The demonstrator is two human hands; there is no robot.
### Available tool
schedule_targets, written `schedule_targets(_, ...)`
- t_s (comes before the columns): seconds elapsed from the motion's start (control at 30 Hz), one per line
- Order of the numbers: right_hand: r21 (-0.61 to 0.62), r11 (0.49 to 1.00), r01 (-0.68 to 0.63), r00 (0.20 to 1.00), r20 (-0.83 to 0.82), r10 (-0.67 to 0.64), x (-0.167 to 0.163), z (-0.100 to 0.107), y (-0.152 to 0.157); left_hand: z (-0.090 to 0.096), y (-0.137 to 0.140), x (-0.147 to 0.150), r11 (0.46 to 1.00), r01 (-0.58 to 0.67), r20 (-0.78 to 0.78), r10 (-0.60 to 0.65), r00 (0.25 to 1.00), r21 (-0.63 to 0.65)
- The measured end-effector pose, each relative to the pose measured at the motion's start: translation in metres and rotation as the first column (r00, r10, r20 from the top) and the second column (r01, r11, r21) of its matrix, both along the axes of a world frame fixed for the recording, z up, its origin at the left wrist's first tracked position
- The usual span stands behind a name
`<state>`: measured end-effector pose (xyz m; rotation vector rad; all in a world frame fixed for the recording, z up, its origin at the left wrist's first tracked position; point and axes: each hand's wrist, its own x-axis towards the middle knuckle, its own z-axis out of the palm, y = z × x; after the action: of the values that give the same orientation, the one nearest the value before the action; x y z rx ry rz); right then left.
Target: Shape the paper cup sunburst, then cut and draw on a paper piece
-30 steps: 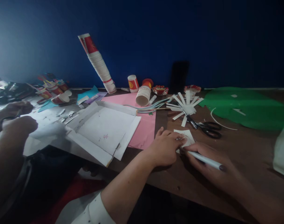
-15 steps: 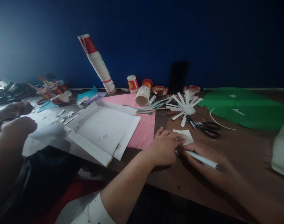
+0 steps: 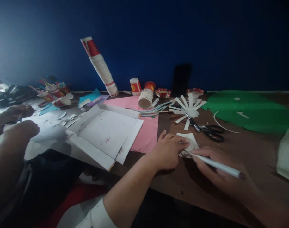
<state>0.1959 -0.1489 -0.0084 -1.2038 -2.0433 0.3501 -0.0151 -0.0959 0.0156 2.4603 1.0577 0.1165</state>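
Note:
My left hand lies palm down on the brown table, its fingers spread and pressing on a small piece of white paper. Curved dark marks show on that paper by the fingertips, too blurred to make out fully. In my right hand is a white marker, its tip at the paper close to my left fingers. Beyond the paper lie black-handled scissors, half open. Their blades reach toward a white paper cutout with strips fanning out.
A shallow white cardboard tray sits left of my hands on a pink sheet. Behind are paper cups and a tall leaning cup stack. Green sheet lies at right. Another person's hands hold scissors at left.
My right hand and the marker have shifted right, and the marker now lies at a lower slant, uncovering more of the paper. My left hand has stayed in place.

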Motion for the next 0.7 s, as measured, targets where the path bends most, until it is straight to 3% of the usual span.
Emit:
schedule_targets(0.07,0.070,0.990,0.124,0.992,0.007,-0.125,0.004,0.004,-0.004,0.001,0.000,0.000,1.000,0.005,-0.013,-0.005,1.000,-0.006)
schedule_targets(0.13,0.051,0.964,0.263,0.964,0.020,-0.264,0.009,0.007,-0.007,0.003,0.000,0.000,1.000,0.010,-0.032,-0.011,0.999,-0.008)
schedule_targets(0.2,0.006,0.947,0.322,0.946,0.032,-0.322,0.011,0.008,-0.008,0.004,0.000,0.001,1.000,0.013,-0.044,-0.013,0.999,-0.009)
schedule_targets(0.47,0.038,0.979,0.201,0.980,-0.015,-0.201,0.006,-0.004,-0.005,0.003,0.000,0.000,1.000,0.011,-0.030,-0.011,0.999,0.006)
schedule_targets(0.7,-0.025,0.999,0.029,0.999,0.024,-0.028,0.008,-0.006,-0.005,0.004,-0.001,0.000,1.000,0.009,-0.028,-0.009,1.000,0.004)
